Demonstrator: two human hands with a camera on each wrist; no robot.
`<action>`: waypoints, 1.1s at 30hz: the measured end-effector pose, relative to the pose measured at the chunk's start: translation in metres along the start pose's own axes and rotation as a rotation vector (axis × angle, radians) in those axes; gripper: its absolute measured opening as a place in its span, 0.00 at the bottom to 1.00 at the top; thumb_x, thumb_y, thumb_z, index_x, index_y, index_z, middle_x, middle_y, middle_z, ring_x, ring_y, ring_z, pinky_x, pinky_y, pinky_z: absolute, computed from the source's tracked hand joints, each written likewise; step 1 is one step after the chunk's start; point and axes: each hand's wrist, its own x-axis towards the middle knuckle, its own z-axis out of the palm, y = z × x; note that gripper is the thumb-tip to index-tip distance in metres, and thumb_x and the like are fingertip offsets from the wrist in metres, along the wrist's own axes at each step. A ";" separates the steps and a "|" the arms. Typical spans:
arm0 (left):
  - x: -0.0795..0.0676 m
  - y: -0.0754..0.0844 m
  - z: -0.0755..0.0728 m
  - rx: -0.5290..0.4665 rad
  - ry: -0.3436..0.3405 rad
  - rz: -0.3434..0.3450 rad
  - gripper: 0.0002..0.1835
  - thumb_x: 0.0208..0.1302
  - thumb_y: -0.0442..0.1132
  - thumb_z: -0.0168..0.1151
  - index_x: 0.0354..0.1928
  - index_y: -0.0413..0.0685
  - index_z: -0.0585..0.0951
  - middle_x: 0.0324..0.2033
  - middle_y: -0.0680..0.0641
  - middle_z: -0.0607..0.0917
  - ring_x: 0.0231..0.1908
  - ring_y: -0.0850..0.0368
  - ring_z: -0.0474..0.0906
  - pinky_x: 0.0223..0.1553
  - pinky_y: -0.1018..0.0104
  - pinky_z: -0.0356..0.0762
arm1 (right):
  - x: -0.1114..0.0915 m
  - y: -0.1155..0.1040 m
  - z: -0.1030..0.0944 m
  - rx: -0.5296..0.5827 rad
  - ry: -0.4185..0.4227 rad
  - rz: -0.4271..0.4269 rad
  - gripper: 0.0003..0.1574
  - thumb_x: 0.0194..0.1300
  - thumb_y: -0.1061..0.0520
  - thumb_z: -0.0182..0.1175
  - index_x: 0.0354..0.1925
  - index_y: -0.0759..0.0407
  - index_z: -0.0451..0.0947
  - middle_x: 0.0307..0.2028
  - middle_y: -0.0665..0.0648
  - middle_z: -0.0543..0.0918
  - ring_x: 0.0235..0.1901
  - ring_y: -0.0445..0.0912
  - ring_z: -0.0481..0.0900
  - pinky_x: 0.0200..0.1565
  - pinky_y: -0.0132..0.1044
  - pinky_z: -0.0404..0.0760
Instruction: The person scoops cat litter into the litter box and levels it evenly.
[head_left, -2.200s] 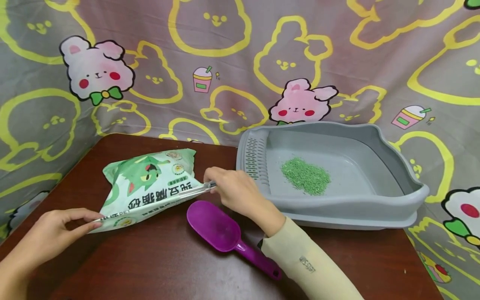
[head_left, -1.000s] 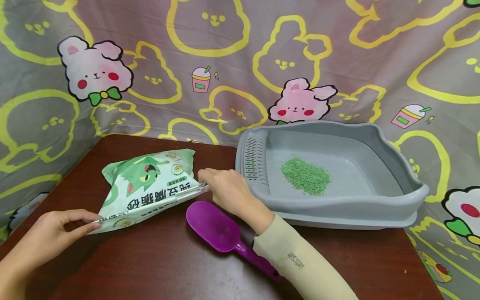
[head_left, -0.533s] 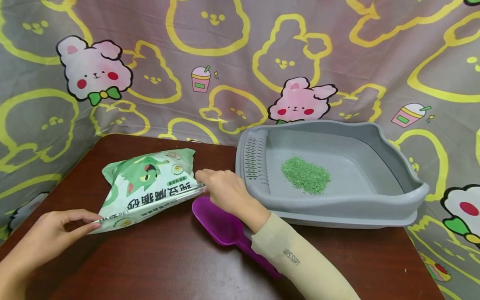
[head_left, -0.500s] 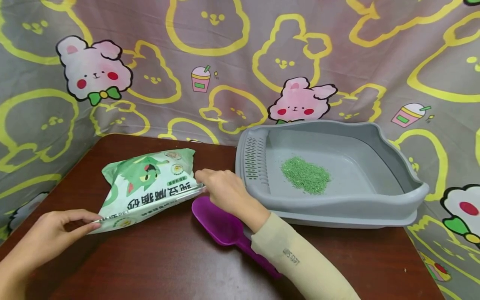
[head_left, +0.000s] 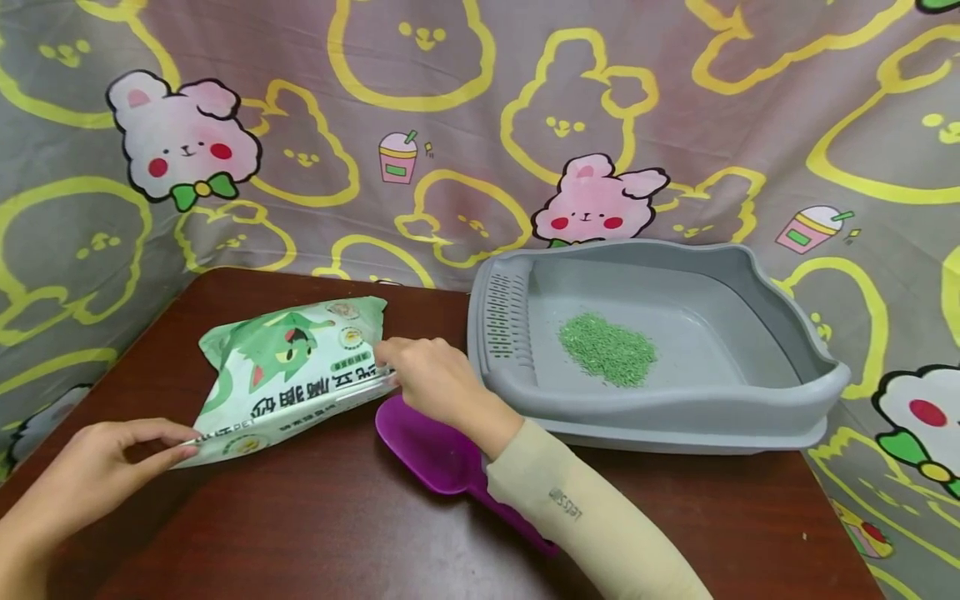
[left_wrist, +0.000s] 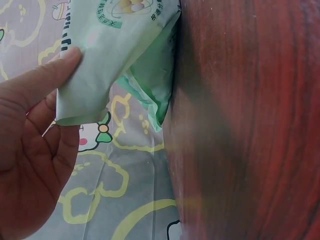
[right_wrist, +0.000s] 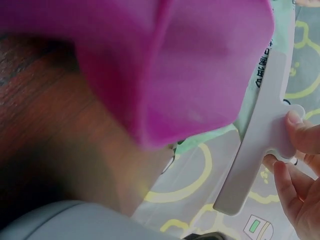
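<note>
A green and white cat litter bag [head_left: 300,367] lies at the left of the table, its folded top edge toward me. My left hand [head_left: 112,467] pinches the near-left corner of that edge between thumb and fingers; the left wrist view shows this corner of the bag [left_wrist: 100,75] up close. At the edge's other end, my right hand [head_left: 442,383] grips a pale wide bag clip [right_wrist: 257,140] by its rounded tabs, the long bar lying along the bag's edge. A purple scoop [head_left: 435,454] rests below the right wrist, its handle partly covered by the sleeve.
A grey litter box [head_left: 615,412] stands at the right, with a pile of green litter pellets [head_left: 611,350] on its floor and a slotted step on its left side. A patterned curtain [head_left: 450,75] hangs behind the brown table [head_left: 285,525].
My right hand has moved left along the bag's edge with the clip. The scoop has shifted and tilted slightly under the right wrist. My left hand keeps its pinch on the corner.
</note>
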 end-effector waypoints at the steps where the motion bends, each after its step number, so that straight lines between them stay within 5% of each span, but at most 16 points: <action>1: 0.000 0.000 0.000 -0.002 0.001 0.000 0.13 0.46 0.33 0.79 0.29 0.61 0.87 0.27 0.75 0.82 0.29 0.86 0.70 0.30 0.88 0.64 | 0.001 -0.001 0.000 0.004 -0.009 0.004 0.14 0.63 0.63 0.65 0.44 0.47 0.80 0.42 0.40 0.85 0.27 0.39 0.79 0.21 0.27 0.68; 23: -0.001 -0.003 0.003 0.001 -0.001 -0.017 0.12 0.45 0.34 0.79 0.29 0.60 0.87 0.28 0.77 0.81 0.28 0.85 0.70 0.28 0.87 0.64 | 0.016 -0.020 0.002 0.098 -0.109 0.007 0.12 0.65 0.55 0.66 0.47 0.43 0.81 0.44 0.37 0.85 0.30 0.36 0.79 0.20 0.26 0.69; 33: 0.000 -0.004 0.003 -0.033 -0.006 -0.036 0.13 0.47 0.33 0.78 0.29 0.62 0.87 0.28 0.77 0.81 0.29 0.86 0.70 0.29 0.89 0.63 | 0.025 -0.020 0.006 0.193 -0.152 -0.075 0.13 0.65 0.53 0.66 0.49 0.46 0.82 0.49 0.40 0.85 0.45 0.35 0.83 0.45 0.28 0.79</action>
